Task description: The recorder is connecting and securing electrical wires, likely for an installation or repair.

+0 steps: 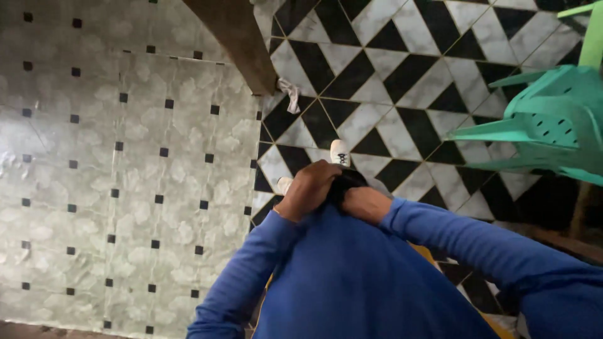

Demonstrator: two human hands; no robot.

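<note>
Blue-sleeved left hand (308,188) and right hand (365,202) both grasp a black cloth (344,182); green plastic chair (546,119) at two o'clock.

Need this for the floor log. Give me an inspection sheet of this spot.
Surface: pale tiled floor with small black squares, meeting black-and-white diamond floor.
Job's things: dark cloth bunched between both hands, over a blue garment.
Clutter: white shoe; white rag by a brown beam.
Grippers: left hand and right hand closed on the cloth; fingers mostly hidden.
Cables: nothing seen.
Surroundings: green plastic chair at right.
</note>
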